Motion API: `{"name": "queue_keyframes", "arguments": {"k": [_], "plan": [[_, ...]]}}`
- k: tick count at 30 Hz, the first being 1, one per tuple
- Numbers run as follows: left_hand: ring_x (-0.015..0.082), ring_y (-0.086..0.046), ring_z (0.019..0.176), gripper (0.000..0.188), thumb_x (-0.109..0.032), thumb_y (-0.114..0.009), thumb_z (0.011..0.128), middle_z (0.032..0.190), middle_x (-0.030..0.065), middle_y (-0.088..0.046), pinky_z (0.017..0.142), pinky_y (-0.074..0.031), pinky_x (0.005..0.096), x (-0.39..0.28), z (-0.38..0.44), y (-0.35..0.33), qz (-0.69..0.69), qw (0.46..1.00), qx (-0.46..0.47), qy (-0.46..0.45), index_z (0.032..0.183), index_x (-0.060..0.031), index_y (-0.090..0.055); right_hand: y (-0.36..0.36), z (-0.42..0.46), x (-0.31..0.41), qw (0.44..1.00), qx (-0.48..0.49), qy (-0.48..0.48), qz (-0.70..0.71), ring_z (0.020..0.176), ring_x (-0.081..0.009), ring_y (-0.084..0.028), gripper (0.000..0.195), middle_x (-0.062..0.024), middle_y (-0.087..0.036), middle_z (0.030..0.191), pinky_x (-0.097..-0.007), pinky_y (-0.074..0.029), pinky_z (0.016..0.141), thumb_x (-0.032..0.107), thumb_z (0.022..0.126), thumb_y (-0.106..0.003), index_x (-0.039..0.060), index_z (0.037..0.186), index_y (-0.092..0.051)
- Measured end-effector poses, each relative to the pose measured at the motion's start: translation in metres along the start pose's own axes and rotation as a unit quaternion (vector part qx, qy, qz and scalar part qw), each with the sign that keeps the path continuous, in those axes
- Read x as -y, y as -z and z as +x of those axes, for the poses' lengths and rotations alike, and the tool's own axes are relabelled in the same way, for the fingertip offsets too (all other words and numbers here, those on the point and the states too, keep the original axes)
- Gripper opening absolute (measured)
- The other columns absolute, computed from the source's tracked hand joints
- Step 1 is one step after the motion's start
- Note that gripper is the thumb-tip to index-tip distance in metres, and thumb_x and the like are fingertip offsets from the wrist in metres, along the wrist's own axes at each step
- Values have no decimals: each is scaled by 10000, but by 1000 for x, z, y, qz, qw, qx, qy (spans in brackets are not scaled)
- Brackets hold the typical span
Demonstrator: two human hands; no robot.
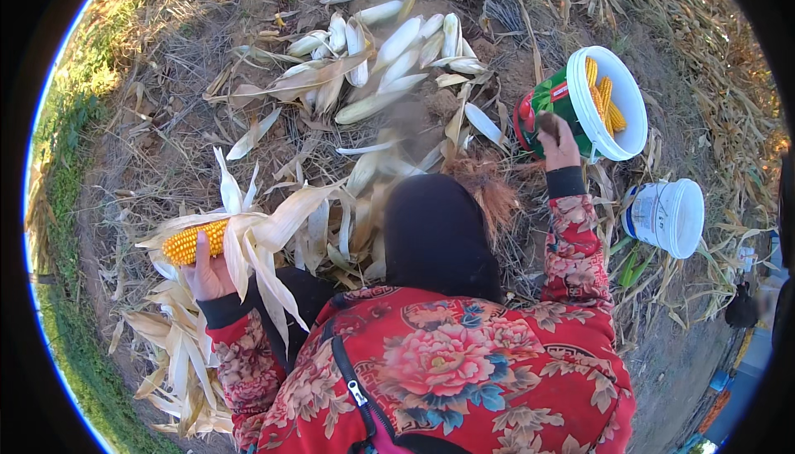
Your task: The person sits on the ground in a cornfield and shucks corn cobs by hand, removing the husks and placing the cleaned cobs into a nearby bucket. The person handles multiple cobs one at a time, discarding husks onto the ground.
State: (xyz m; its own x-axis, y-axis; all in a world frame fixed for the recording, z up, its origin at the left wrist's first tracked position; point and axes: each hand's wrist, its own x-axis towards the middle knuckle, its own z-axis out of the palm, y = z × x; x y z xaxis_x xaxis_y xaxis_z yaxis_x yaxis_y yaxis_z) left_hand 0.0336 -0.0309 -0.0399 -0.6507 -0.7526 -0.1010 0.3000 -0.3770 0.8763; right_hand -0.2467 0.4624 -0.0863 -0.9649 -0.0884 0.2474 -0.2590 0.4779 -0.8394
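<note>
An ear of corn (194, 243) with bare yellow kernels lies in my left hand (211, 275), its pale husk (267, 224) peeled back and hanging to the right. My right hand (561, 147) pinches a small dark brown tuft, apparently corn silk (548, 124). That hand is in front of a green and red printed bucket (608, 153) with a white rim; whether it touches the bucket cannot be told. Inside the tilted bucket are several husked ears (605, 103). A heap of reddish-brown corn silk (487, 190) rests on the ground beyond my knee.
Several ears still in their husks (397, 44) lie on the straw-covered soil ahead. Stripped husks (180, 342) are piled at my left side. A smaller white bucket (683, 218) stands to the right. Dry stalks and leaves (702, 69) border the far right; green grass (68, 330) edges the left.
</note>
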Motion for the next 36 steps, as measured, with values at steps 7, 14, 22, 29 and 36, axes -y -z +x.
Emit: {"name": "queue_keyframes", "arguments": {"k": [7, 14, 22, 29, 36], "plan": [[210, -581, 959, 345, -2, -610, 818, 1048, 101, -583, 880, -467, 368, 17, -7, -43, 74, 994, 66, -37, 1140, -24, -486, -85, -78, -123, 969, 200, -39, -138, 1125, -304, -505, 582, -177, -541, 1177, -368, -395, 960, 274, 738, -708, 46, 1231, -497], [209, -614, 974, 416, 40, -662, 760, 1086, 141, -599, 855, -493, 313, 18, -19, -45, 332, 923, 147, -125, 1129, 28, -471, -51, -27, -53, 978, 45, -188, 81, 776, -132, -596, 330, -64, -639, 887, -250, -475, 721, 230, 874, -584, 3, 1113, -573], [349, -512, 1080, 349, -35, -616, 615, 1089, 142, -563, 894, -412, 449, -13, -35, -102, 499, 644, 326, -479, 962, -5, -596, -131, -51, 156, 802, 420, -239, 351, 839, -164, -617, 361, -110, -624, 976, -271, -508, 764, 274, 958, -454, -17, 1163, -513], [285, -471, 1169, 257, -113, -585, 696, 1183, 88, -518, 944, -437, 421, -16, -55, -78, 576, 509, 341, -542, 951, -144, -598, -201, -82, 228, 662, 517, -208, 501, 924, -180, -595, 437, -114, -603, 1042, -288, -471, 847, 289, 908, -541, -51, 1176, -482], [325, -462, 1203, 380, -14, -587, 703, 1219, 150, -509, 995, -405, 412, 8, -64, -58, 532, 628, 339, -456, 1083, -34, -577, -229, -98, 209, 730, 469, -180, 463, 951, -139, -568, 442, -103, -586, 1076, -278, -462, 843, 191, 842, -630, -38, 1187, -476]]}}
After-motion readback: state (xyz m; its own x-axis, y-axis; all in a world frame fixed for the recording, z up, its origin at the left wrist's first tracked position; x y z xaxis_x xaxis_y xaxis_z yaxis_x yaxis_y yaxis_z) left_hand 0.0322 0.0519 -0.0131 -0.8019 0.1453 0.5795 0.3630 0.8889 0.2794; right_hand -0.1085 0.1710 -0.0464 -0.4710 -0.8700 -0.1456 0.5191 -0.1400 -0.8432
